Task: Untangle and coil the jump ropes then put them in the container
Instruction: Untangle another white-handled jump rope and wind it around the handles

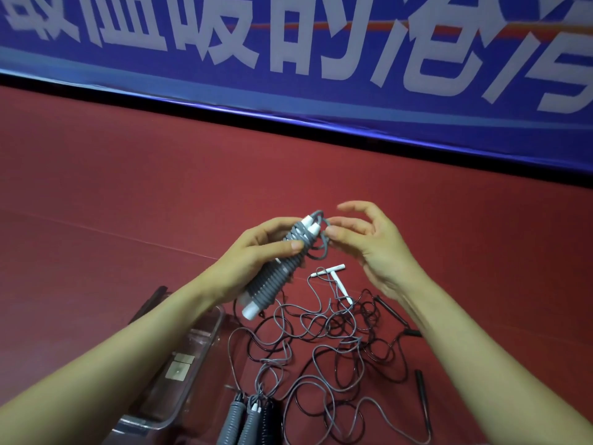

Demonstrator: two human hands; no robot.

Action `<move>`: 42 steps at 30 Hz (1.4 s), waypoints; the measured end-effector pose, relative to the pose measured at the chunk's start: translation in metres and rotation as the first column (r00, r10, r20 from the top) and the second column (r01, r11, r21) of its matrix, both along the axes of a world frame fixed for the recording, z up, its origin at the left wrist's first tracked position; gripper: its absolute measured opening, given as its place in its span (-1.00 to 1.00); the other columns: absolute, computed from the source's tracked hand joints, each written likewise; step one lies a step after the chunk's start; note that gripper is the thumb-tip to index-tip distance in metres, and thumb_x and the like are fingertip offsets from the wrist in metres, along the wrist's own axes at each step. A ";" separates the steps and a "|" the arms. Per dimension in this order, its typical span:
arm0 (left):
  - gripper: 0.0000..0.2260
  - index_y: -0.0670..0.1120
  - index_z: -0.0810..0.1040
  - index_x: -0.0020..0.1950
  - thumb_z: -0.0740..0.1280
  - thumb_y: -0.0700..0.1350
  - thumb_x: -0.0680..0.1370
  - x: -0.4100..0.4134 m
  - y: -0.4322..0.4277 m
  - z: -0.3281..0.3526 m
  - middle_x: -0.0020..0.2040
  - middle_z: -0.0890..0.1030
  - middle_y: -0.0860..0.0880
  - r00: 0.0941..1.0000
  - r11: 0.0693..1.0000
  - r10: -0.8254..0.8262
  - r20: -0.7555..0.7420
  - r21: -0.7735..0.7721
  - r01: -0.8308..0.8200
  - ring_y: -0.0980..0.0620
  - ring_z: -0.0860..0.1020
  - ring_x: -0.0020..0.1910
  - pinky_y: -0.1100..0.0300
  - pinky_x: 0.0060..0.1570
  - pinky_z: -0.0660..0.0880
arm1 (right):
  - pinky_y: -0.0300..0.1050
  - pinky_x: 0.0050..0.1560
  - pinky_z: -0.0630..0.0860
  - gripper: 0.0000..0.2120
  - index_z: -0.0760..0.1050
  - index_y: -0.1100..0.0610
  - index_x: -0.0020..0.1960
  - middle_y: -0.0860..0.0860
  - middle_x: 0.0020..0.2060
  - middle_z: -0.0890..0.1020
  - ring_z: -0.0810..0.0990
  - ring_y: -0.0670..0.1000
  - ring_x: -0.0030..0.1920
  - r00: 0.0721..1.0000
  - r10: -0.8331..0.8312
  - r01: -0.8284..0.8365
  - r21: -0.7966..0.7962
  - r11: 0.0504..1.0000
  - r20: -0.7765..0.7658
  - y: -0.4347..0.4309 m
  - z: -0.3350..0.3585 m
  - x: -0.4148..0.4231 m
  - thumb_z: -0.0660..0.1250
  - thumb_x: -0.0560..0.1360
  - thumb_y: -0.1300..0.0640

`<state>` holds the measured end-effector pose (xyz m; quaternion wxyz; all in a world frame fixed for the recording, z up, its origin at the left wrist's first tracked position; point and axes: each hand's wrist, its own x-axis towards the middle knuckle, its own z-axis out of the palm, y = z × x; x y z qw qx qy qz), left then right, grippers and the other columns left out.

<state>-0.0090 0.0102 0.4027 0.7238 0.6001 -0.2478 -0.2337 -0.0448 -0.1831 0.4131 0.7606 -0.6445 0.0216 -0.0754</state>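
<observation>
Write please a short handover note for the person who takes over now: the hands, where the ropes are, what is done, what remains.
Left hand: grips the grey rope, which is wound round its white handles.
Right hand: pinches the last loose loop at the top of that bundle.
Container: clear, at lower left by the left forearm; no rope shows in it.
Tangle: grey and black cords mixed on the red surface, grey handles at the near edge, black handles to the right.
Done: one rope nearly coiled.
Left: secure its end, put it in the container, then untangle and coil the others.
</observation>
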 end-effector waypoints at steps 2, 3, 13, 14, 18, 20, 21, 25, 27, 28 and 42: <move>-0.68 -0.13 0.53 0.18 0.36 -0.23 0.42 0.001 -0.006 -0.003 -0.18 0.64 -0.03 0.995 0.996 0.077 -0.063 -0.050 -0.080 0.06 0.60 -0.32 0.22 -0.37 0.55 | -0.30 -0.18 0.56 -0.77 0.51 0.14 -0.04 0.08 -0.18 0.64 0.66 -0.04 -0.19 0.988 -0.144 0.146 -0.032 0.989 0.057 0.008 -0.003 0.000 0.38 0.43 0.43; -0.68 -0.14 0.52 0.17 0.34 -0.21 0.41 -0.001 -0.010 -0.004 -0.20 0.63 -0.06 0.990 0.991 0.100 -0.104 -0.074 -0.108 0.05 0.60 -0.35 0.22 -0.39 0.55 | -0.31 -0.17 0.55 -0.79 0.53 0.13 -0.05 0.06 -0.19 0.64 0.67 -0.07 -0.20 0.982 -0.163 0.172 -0.098 0.980 0.095 0.010 -0.005 -0.001 0.33 0.49 0.42; -0.71 -0.24 0.48 0.27 0.23 -0.21 0.57 -0.004 -0.018 -0.005 -0.19 0.57 -0.14 0.934 0.961 0.160 -0.321 -0.167 -0.222 0.05 0.57 -0.44 0.24 -0.47 0.52 | -0.25 0.27 0.44 -0.40 0.34 -0.03 0.37 0.00 0.29 0.48 0.48 -0.06 0.30 0.987 0.012 0.066 -0.462 0.884 0.162 0.022 -0.017 -0.006 0.12 0.49 0.51; -0.69 -0.24 0.48 0.28 0.25 -0.20 0.55 -0.003 -0.017 -0.005 -0.19 0.57 -0.14 0.932 0.961 0.160 -0.327 -0.166 -0.223 0.05 0.57 -0.43 0.25 -0.47 0.52 | -0.28 0.25 0.45 -0.39 0.31 0.00 0.39 0.00 0.28 0.48 0.49 -0.07 0.28 0.988 0.067 0.000 -0.445 0.895 0.136 0.019 -0.015 -0.006 0.13 0.49 0.52; -0.57 -0.27 0.45 0.33 0.29 -0.14 0.49 0.001 -0.015 -0.006 -0.21 0.56 -0.14 0.917 0.952 0.167 -0.361 -0.185 -0.246 0.04 0.56 -0.42 0.25 -0.46 0.52 | -0.30 0.24 0.45 -0.46 0.31 0.10 0.44 -0.06 0.23 0.54 0.55 -0.14 0.17 0.980 0.174 -0.109 -0.473 0.874 0.097 0.008 -0.012 -0.007 0.29 0.53 0.40; -0.61 -0.25 0.45 0.33 0.28 -0.15 0.53 0.002 -0.015 -0.007 -0.16 0.57 -0.15 0.918 0.951 0.168 -0.360 -0.187 -0.247 0.03 0.58 -0.39 0.23 -0.43 0.54 | -0.31 0.20 0.47 -0.53 0.39 0.04 0.39 -0.07 0.16 0.60 0.61 -0.13 0.11 0.984 0.135 -0.058 -0.513 0.857 0.114 0.006 -0.009 -0.006 0.34 0.53 0.30; -0.62 -0.23 0.46 0.32 0.29 -0.15 0.52 0.001 -0.016 -0.008 -0.10 0.58 -0.16 0.923 0.950 0.167 -0.348 -0.193 -0.244 0.02 0.60 -0.35 0.19 -0.41 0.56 | -0.32 0.17 0.48 -0.57 0.45 0.00 0.33 -0.08 0.10 0.64 0.63 -0.14 0.08 0.986 0.106 -0.019 -0.537 0.843 0.131 0.005 -0.008 -0.006 0.37 0.51 0.27; -0.66 -0.11 0.50 0.23 0.35 -0.14 0.46 0.000 -0.019 -0.018 0.00 0.61 -0.12 0.965 0.972 0.180 -0.192 -0.113 -0.204 -0.08 0.63 -0.19 0.06 -0.22 0.61 | -0.16 0.03 0.57 -0.85 0.62 0.04 0.03 -0.09 -0.14 0.70 0.66 -0.14 -0.07 0.974 -0.044 0.168 -0.582 0.795 0.220 0.002 -0.008 -0.005 0.43 0.47 0.19; -0.70 -0.01 0.51 0.20 0.36 -0.10 0.48 -0.001 -0.018 -0.022 0.02 0.63 -0.04 0.981 0.981 0.192 -0.003 0.037 -0.192 -0.05 0.60 -0.10 0.05 -0.06 0.57 | 0.01 -0.06 0.59 -0.88 0.63 -0.04 -0.10 -0.09 -0.23 0.69 0.66 -0.04 -0.16 0.958 -0.104 0.236 -0.532 0.813 0.266 0.003 -0.009 -0.005 0.40 0.50 0.18; -0.73 0.02 0.50 0.20 0.36 -0.10 0.50 -0.002 -0.019 -0.023 0.04 0.63 -0.02 0.981 0.979 0.186 0.054 0.073 -0.190 0.00 0.59 -0.07 0.06 0.01 0.54 | 0.01 -0.12 0.59 -0.82 0.62 -0.08 -0.13 -0.10 -0.27 0.68 0.65 -0.04 -0.20 0.952 -0.126 0.252 -0.483 0.838 0.280 0.005 -0.008 -0.004 0.38 0.51 0.20; -0.79 0.03 0.45 0.25 0.22 -0.14 0.63 -0.011 -0.025 -0.023 -0.09 0.60 -0.10 0.970 0.970 0.235 -0.065 -0.052 -0.239 0.02 0.55 -0.27 0.21 -0.30 0.51 | -0.25 -0.47 0.50 -0.88 0.54 0.11 -0.06 0.04 -0.38 0.65 0.60 -0.04 -0.39 0.940 -0.281 0.291 -0.025 0.956 0.192 0.021 -0.002 0.001 0.41 0.47 0.28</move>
